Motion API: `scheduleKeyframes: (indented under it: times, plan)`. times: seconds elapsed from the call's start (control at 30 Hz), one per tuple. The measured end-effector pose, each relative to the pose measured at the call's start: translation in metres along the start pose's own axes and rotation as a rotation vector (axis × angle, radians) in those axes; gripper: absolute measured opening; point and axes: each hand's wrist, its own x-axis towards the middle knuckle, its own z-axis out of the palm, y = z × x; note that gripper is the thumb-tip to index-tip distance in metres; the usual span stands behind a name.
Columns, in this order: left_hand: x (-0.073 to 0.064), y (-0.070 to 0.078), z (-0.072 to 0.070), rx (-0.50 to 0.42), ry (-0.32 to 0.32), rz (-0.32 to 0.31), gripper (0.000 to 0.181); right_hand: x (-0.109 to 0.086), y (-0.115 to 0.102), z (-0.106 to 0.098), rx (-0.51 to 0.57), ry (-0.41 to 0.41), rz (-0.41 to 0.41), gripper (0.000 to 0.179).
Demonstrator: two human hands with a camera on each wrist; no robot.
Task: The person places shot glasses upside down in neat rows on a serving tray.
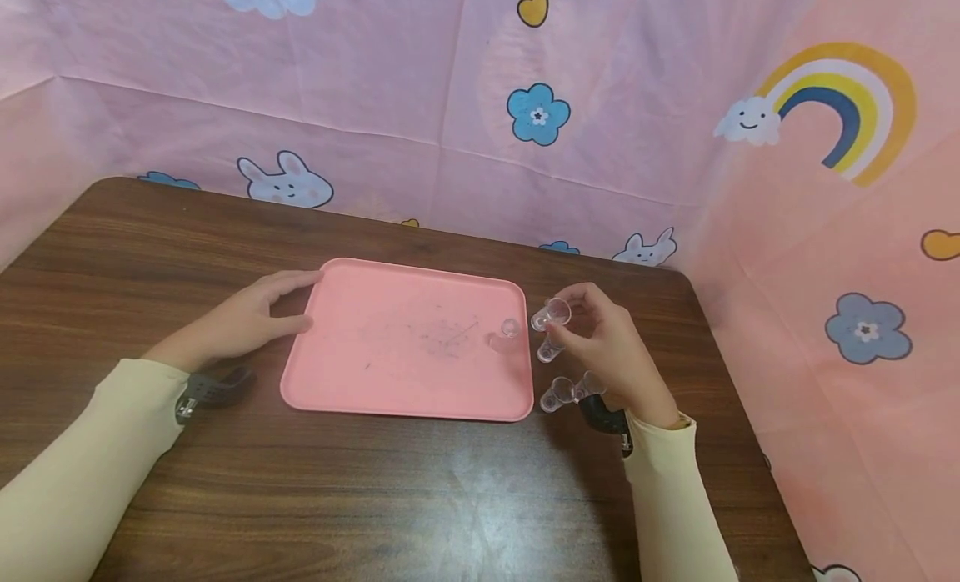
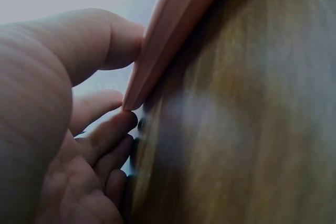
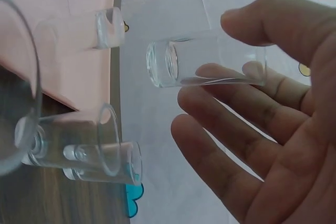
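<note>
A small clear shot glass (image 1: 552, 314) is held between the thumb and fingers of my right hand (image 1: 611, 340), just off the tray's right edge. In the right wrist view this glass (image 3: 215, 61) lies sideways, its thick base away from the palm. My left hand (image 1: 243, 319) touches the left rim of the pink tray (image 1: 405, 405), thumb and fingertips spread along it. The left wrist view shows the thumb (image 2: 123, 40) against that rim (image 2: 168, 35). One similar glass (image 1: 510, 328) stands on the tray near its right side.
Three more clear glasses stand on the brown wooden table (image 1: 360, 499) right of the tray: one glass (image 1: 550, 350) below the held one, two (image 1: 557, 395) nearer the front. A patterned pink cloth (image 1: 420, 82) hangs behind and on the right.
</note>
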Motion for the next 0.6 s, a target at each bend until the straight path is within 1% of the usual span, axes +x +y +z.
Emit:
scheduleKeyframes:
  times: [0.13,0.27,0.6]
  plan:
    - [0.000,0.000,0.000,-0.004,0.007,0.015,0.073,0.000,-0.002,0.004,0.025,-0.031,0.018,0.029]
    - [0.000,0.000,0.000,-0.002,0.007,0.035,0.073,0.000,-0.002,0.009,0.021,-0.055,0.028,0.028]
    - [0.000,-0.002,-0.001,0.001,0.008,0.064,0.074,0.001,-0.003,0.016,0.012,-0.123,0.019,0.029]
